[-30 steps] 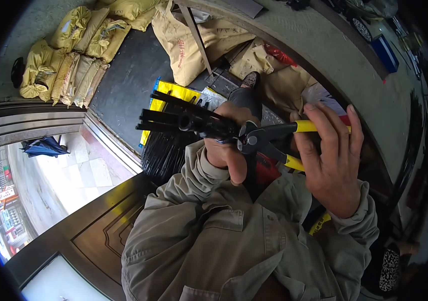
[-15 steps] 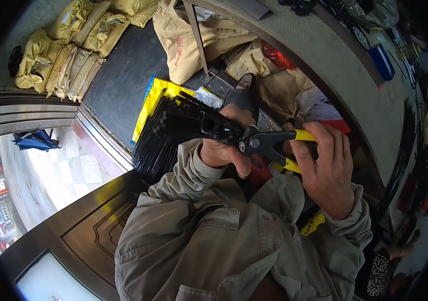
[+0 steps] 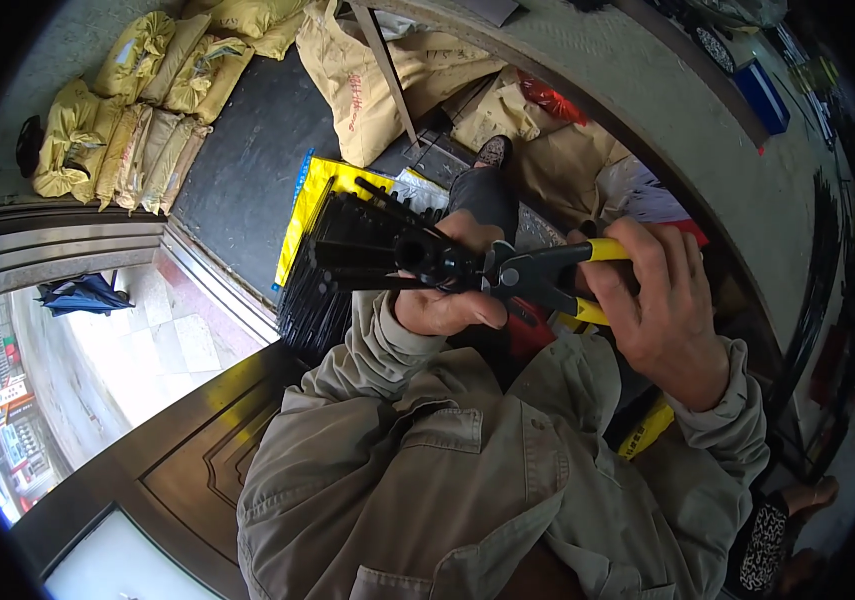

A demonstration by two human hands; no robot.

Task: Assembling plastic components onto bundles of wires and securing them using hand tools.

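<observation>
Black rods (image 3: 362,258) are being clasped by the left hand (image 3: 440,312), thumb extended. Yellow-handled pliers (image 3: 545,276) are being gripped by the right hand (image 3: 662,310), fingers curled.

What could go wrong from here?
The pliers in the right hand sit close beside the left hand; a slip could pinch skin. The held black rods splay out and might snag on the dark bundle behind them, if near enough.
</observation>
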